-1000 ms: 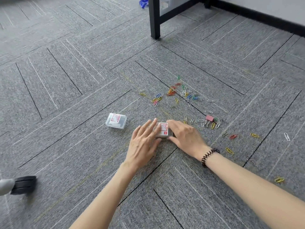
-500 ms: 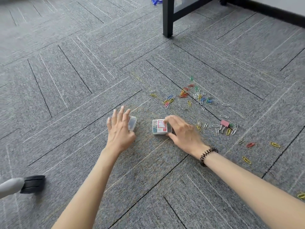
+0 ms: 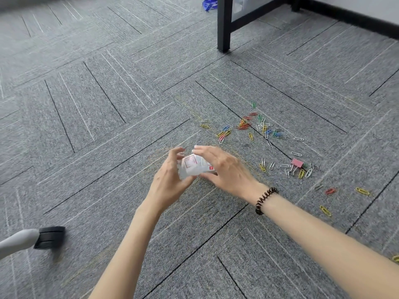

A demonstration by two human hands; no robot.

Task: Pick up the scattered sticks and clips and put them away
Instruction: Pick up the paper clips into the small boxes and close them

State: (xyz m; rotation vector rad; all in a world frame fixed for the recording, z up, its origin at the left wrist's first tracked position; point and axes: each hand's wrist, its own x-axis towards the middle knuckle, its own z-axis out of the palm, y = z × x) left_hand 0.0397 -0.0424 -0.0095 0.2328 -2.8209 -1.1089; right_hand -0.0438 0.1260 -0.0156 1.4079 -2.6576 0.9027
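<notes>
**Both hands on clear box, clips still on floor**

Centre of frame: left hand (image 3: 169, 180) and right hand (image 3: 225, 169) hold a small clear plastic box (image 3: 191, 167) with a red-and-white label between them. The box is tilted and motion-blurred, so I cannot tell if it is one box or two pressed together. Left grip: fingers curled round the box's left side, thumb up by the top edge. Right grip: fingers arched over the top, thumb under the right end. Coiled dark hair tie (image 3: 266, 200) on the right wrist.

Paper clips (image 3: 254, 128), mixed colours, lie scattered on the grey carpet floor (image 3: 108, 104), right of centre. The densest bunch is above and right of the hands. A pink binder clip (image 3: 296, 162) sits further right with loose clips around it. A few red and yellow strays trail toward the right edge.

Black table leg (image 3: 223, 24) top centre, blue object (image 3: 208, 4) just left of it. Grey arm with a black caster (image 3: 50, 237) lower left.
</notes>
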